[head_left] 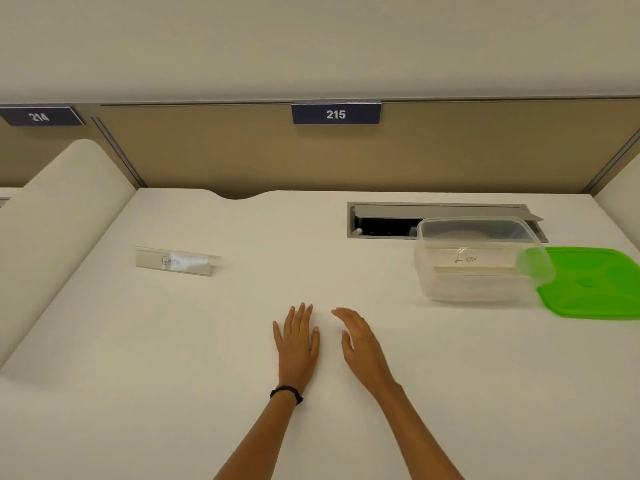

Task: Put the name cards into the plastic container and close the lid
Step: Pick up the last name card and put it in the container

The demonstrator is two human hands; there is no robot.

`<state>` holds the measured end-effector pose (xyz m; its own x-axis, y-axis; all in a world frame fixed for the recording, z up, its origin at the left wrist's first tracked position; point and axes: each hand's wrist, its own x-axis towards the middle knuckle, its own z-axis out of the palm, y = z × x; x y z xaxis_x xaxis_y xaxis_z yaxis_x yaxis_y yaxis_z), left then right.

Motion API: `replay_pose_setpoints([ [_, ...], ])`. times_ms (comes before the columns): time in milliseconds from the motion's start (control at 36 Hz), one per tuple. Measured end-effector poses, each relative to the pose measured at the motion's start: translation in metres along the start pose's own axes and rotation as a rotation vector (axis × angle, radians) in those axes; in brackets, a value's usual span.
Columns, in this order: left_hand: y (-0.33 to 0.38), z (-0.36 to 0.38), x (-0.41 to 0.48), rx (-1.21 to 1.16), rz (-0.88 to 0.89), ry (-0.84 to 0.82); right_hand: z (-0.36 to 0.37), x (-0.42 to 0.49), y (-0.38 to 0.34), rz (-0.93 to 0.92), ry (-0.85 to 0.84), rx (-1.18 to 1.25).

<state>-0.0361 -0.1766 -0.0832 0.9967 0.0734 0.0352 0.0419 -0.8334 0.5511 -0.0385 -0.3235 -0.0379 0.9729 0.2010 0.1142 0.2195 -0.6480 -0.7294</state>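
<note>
Spanning the frame, a white desk (207, 358) in a beige cubicle (sign "215" (336, 114)) holds a green lid (595, 285) beside a lidless clear plastic container (478, 265) with one name card (467, 259) inside; another name card (175, 262) stands far left. Left hand (297, 341) lies flat, right hand (360, 344) hovers, both spread and empty.

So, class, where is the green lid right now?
In the head view the green lid lies flat on the desk at far right, touching the clear plastic container, well right of both hands.
</note>
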Motion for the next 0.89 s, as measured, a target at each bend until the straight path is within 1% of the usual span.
replay_pose_setpoints([
  [111,-0.032,-0.018,-0.006,0.047,0.075,-0.051,0.029,-0.005,-0.008,0.039,-0.073,-0.005],
  [250,-0.082,-0.055,-0.002,0.101,0.128,-0.016,0.057,-0.003,-0.016,0.032,-0.099,-0.086],
  [417,-0.127,-0.109,0.02,0.153,0.121,0.042,0.081,0.0,-0.013,-0.1,-0.159,-0.269],
  [472,-0.131,-0.123,0.032,0.186,0.151,0.07,0.077,-0.002,-0.011,-0.084,-0.119,-0.302],
  [556,-0.136,-0.146,0.055,0.223,0.166,0.109,0.063,-0.005,-0.006,-0.04,-0.014,-0.313],
  [611,-0.141,-0.157,0.064,0.262,0.175,0.149,0.055,-0.016,-0.007,-0.107,0.003,-0.336],
  [639,-0.174,-0.156,0.083,0.246,0.171,0.07,0.083,-0.017,-0.007,-0.075,-0.003,-0.344],
  [667,-0.194,-0.158,0.099,0.26,0.168,0.03,0.1,-0.017,-0.01,-0.052,0.008,-0.357],
  [694,-0.197,-0.162,0.107,0.283,0.169,0.031,0.097,-0.02,-0.013,-0.041,-0.017,-0.343],
  [750,-0.198,-0.175,0.127,0.338,0.129,0.034,0.091,-0.019,-0.015,-0.047,0.012,-0.363],
  [889,-0.207,-0.199,0.163,0.519,0.092,-0.07,0.087,-0.006,-0.021,-0.093,0.04,-0.375],
])
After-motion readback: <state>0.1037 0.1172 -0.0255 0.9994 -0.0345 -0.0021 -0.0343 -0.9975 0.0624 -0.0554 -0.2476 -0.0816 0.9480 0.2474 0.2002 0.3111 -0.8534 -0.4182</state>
